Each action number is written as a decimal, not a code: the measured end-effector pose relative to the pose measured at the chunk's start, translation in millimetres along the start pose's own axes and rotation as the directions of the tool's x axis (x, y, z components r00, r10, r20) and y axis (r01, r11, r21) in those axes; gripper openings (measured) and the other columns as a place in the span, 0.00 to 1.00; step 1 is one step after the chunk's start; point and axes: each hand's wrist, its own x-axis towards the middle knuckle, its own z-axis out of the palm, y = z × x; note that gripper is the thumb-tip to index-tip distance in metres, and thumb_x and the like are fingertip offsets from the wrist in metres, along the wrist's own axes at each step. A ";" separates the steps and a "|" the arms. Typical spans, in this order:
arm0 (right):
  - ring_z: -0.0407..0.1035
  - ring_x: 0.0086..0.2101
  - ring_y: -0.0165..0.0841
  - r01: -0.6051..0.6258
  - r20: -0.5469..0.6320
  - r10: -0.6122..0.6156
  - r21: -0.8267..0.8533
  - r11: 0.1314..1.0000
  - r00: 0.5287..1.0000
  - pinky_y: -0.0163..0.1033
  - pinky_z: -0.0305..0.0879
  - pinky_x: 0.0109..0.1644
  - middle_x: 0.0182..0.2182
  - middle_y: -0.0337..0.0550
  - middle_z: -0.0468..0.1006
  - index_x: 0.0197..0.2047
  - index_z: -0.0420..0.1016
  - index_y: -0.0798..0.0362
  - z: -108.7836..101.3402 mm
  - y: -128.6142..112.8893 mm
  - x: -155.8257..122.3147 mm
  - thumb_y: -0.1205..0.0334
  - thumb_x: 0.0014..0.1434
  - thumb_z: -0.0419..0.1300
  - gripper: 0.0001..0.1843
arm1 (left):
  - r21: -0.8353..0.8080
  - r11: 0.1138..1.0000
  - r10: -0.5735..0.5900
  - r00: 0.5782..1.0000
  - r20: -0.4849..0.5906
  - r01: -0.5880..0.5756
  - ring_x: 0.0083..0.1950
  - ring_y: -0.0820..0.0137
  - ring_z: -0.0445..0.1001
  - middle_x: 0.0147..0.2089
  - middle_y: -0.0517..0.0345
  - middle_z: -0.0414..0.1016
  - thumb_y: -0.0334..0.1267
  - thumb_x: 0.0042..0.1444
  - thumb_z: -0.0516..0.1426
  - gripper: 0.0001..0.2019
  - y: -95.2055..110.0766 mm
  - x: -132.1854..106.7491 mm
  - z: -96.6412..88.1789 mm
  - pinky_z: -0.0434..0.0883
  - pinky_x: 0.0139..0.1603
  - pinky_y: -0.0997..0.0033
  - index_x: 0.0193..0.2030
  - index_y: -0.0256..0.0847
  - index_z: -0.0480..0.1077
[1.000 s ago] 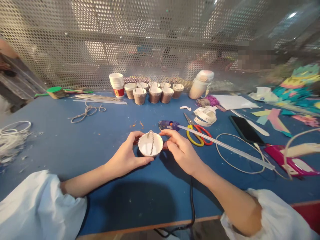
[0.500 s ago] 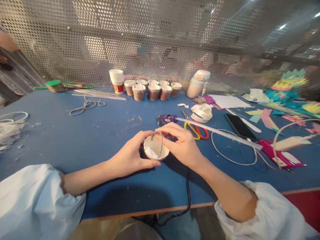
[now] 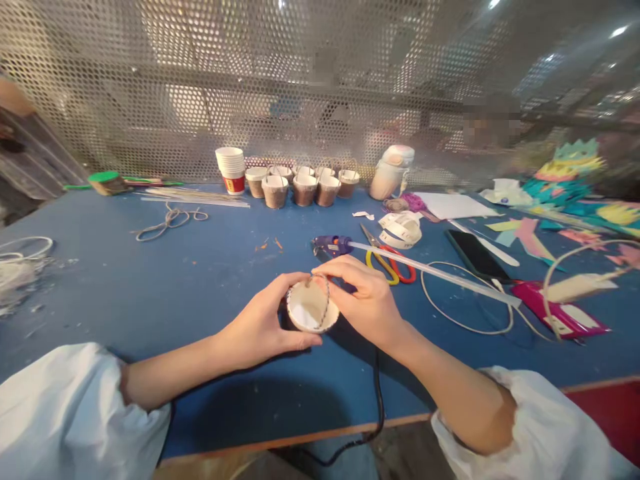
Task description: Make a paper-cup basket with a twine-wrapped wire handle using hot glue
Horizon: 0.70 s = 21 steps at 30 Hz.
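Note:
A small paper cup [image 3: 306, 310] with a dark-and-white twisted trim round its rim is tipped so that its pale inside faces me. My left hand [image 3: 255, 332] wraps round its left side, thumb along the near edge. A twisted cord handle [image 3: 328, 299] arches over the mouth. At the far rim, the fingers of my right hand [image 3: 371, 299] pinch the handle's end; the fingertips partly cover that spot. Just beyond my hands lie a purple glue gun [image 3: 332, 245] with a long clear glue stick [image 3: 440, 273] in it, and scissors [image 3: 389, 264] with yellow and red handles.
Several covered cups with handles [image 3: 304, 192] stand at the back beside stacked paper cups [image 3: 231, 170] and a bottle [image 3: 391, 173]. A paper tape roll [image 3: 400, 230], phone [image 3: 475, 255] and pink packet [image 3: 560, 310] lie right. Cord [image 3: 170, 221] lies left; a black cable [image 3: 379, 393] crosses the near edge.
The whole view has shifted slightly, with the table lower in the picture. The cup is tilted a little more towards me; both hands keep their hold.

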 end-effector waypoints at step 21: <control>0.71 0.33 0.30 -0.086 0.050 0.088 -0.055 0.995 0.995 0.37 0.69 0.40 0.36 0.43 0.77 0.48 0.74 0.53 -19.0 -5.1 -6.0 0.65 0.61 0.57 0.12 | 0.180 0.968 0.215 0.948 -0.235 -0.175 0.35 0.72 0.71 0.33 0.58 0.73 0.30 0.56 0.56 0.04 5.4 27.9 -14.0 0.68 0.37 0.73 0.32 0.39 0.71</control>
